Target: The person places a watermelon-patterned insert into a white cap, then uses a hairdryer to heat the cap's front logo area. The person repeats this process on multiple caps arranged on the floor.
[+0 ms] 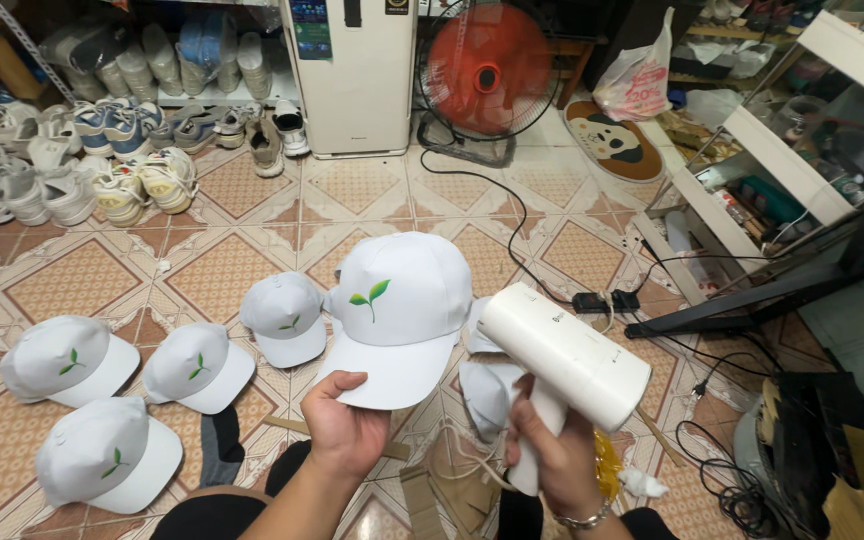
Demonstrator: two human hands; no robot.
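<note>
White caps and a handheld steamer over a tiled floor

Four white caps (112, 455) are lying at left on the tiles; the left hand (344, 425) is pinching the brim of a white cap with a green leaf (399, 300), fingers closed, while beside it the right hand (557, 460) is gripping a white steamer (564, 355) by its handle.

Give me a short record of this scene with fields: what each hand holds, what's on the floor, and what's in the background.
Left hand: grips the brim of a white cap with a green leaf mark, held up facing the camera
Right hand: holds a white handheld appliance by its handle, barrel level with the cap
Floor: tiled floor; four more white caps lie left of the held one
Background: rows of sneakers, a red fan, a white tower appliance
</note>
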